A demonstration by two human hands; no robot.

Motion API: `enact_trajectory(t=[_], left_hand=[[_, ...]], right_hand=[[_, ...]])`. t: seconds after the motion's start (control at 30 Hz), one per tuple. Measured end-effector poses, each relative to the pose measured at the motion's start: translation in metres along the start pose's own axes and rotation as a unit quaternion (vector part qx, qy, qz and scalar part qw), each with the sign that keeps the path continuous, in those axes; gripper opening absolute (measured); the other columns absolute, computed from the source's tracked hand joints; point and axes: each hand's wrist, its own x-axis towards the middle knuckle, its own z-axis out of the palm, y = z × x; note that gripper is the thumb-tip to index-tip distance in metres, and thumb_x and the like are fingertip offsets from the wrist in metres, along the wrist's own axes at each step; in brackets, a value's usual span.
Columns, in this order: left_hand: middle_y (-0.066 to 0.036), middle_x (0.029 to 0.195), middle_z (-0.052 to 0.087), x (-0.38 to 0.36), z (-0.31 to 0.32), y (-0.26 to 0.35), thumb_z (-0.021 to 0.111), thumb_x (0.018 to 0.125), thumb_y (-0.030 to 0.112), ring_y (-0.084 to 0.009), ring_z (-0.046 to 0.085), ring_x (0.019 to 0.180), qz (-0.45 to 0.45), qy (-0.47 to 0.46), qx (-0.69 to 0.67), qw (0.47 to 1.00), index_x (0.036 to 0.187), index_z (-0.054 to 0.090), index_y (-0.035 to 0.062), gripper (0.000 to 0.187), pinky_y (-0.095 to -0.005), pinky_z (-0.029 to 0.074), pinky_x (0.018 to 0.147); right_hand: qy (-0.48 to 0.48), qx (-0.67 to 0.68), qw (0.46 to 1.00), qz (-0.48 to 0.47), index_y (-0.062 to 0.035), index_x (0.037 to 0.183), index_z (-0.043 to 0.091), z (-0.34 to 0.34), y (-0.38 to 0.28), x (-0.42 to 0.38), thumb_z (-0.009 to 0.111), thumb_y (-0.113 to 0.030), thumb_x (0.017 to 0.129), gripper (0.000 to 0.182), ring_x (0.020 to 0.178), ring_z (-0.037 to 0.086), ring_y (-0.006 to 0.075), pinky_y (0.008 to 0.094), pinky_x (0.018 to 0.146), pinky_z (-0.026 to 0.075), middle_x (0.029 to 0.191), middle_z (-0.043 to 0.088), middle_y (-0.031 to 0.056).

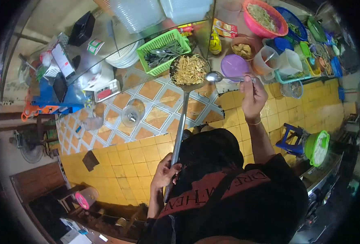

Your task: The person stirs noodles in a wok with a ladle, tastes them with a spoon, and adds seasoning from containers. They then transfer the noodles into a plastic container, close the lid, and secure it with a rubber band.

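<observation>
My left hand (165, 173) is wrapped round the metal handle of a long-handled wok (182, 120), near the handle's lower end. The wok's dark round bowl is at the counter, full of fried noodles (189, 70). My right hand (254, 97) grips a metal spoon (214, 77) by its handle. The spoon's bowl is just right of the wok's rim, apart from the noodles. A purple lid or plate (234, 66) lies behind the spoon, close to my right hand.
Beside the wok stand a green basket of cutlery (163, 69) and stacked white plates (125, 55). Farther right are a pink basin (283, 30) and plastic containers (289, 62). A clear tub (132, 115) sits on the tiled counter. A blue stool (290, 139) is at right.
</observation>
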Motion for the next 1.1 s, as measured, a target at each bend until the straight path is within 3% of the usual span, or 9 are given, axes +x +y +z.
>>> enact_trajectory(t=[0.1,0.3,0.5,0.7,0.8,0.93,1.0,1.07,1.1], left_hand=[[0.0,0.062,0.047,0.005,-0.013,0.001,0.057,0.083,0.009,-0.0074,0.043,0.041,0.012,-0.018,0.028,0.999,0.091,0.046,0.006,0.014,-0.0215,0.036,0.035],[0.0,0.066,0.048,0.012,-0.025,0.015,0.056,0.083,0.009,-0.0073,0.044,0.044,-0.019,-0.055,0.134,0.989,0.093,0.047,0.0077,0.013,-0.0215,0.037,0.036],[-0.002,0.069,0.049,0.022,-0.029,0.026,0.058,0.083,0.018,-0.0099,0.047,0.049,-0.001,-0.094,0.257,0.962,0.099,0.048,0.0043,0.023,-0.025,0.041,0.041],[-0.003,0.069,0.047,0.032,-0.036,0.022,0.058,0.081,0.021,-0.0109,0.047,0.051,0.09,-0.123,0.306,0.94,0.099,0.049,0.0031,0.027,-0.0264,0.041,0.04],[0.0,0.072,0.044,0.03,-0.03,0.036,0.061,0.079,0.024,-0.0105,0.042,0.066,0.011,-0.114,0.289,0.95,0.091,0.05,0.0044,0.025,-0.0263,0.036,0.059],[-0.001,0.073,0.044,0.032,-0.032,0.037,0.06,0.079,0.024,-0.0117,0.041,0.069,0.031,-0.114,0.303,0.946,0.091,0.05,0.0039,0.025,-0.0275,0.036,0.061],[-0.002,0.074,0.044,0.035,-0.036,0.032,0.06,0.079,0.023,-0.0122,0.041,0.07,0.024,-0.118,0.305,0.945,0.091,0.05,0.0035,0.025,-0.0278,0.036,0.061],[-0.003,0.068,0.046,0.044,-0.046,0.014,0.058,0.081,0.019,-0.0121,0.048,0.054,0.171,-0.13,0.357,0.909,0.104,0.049,0.0025,0.03,-0.0272,0.042,0.042],[-0.003,0.068,0.046,0.043,-0.044,0.018,0.058,0.081,0.019,-0.0121,0.048,0.054,0.171,-0.13,0.358,0.909,0.104,0.049,0.0025,0.03,-0.0272,0.042,0.042]], right_hand=[[0.046,-0.049,0.996,-0.061,0.0034,0.092,0.062,0.007,-0.01,-0.014,0.055,-0.013,0.09,0.018,0.062,0.054,0.0075,0.0207,0.058,0.043,0.069,0.06,0.0031],[-0.031,-0.172,0.977,-0.119,0.0022,0.089,0.062,0.012,-0.006,-0.029,0.056,-0.007,0.085,0.012,0.069,0.064,0.0239,0.03,0.063,0.049,0.08,0.065,0.0147],[-0.06,-0.312,0.928,-0.194,0.0002,0.086,0.06,-0.002,-0.001,-0.051,0.055,-0.004,0.082,0.008,0.07,0.062,0.0278,0.0337,0.062,0.049,0.082,0.064,0.0138],[0.014,-0.276,0.934,-0.225,0.0018,0.088,0.057,-0.007,0.005,-0.062,0.049,-0.006,0.088,0.01,0.068,0.062,0.0266,0.0323,0.06,0.049,0.079,0.063,0.0146],[-0.035,-0.297,0.924,-0.239,0.0009,0.09,0.055,-0.008,0.017,-0.065,0.048,-0.006,0.09,0.01,0.066,0.061,0.0238,0.0314,0.059,0.049,0.076,0.062,0.0132],[-0.03,-0.265,0.94,-0.214,-0.0015,0.096,0.056,-0.005,0.032,-0.074,0.054,-0.003,0.086,0.011,0.069,0.062,0.0281,0.0334,0.059,0.05,0.082,0.063,0.0149],[0.006,-0.273,0.951,-0.145,-0.0011,0.097,0.055,-0.003,0.037,-0.078,0.052,-0.006,0.089,0.01,0.067,0.062,0.023,0.0311,0.058,0.049,0.078,0.062,0.0142],[0.046,-0.224,0.971,-0.073,0.0006,0.096,0.054,0.005,0.038,-0.078,0.048,-0.008,0.092,0.011,0.065,0.06,0.0187,0.0291,0.057,0.048,0.074,0.061,0.0117],[0.084,-0.172,0.981,-0.002,0.0022,0.095,0.054,0.007,0.039,-0.078,0.043,-0.01,0.094,0.016,0.062,0.059,0.0143,0.027,0.057,0.047,0.07,0.06,0.0093]])
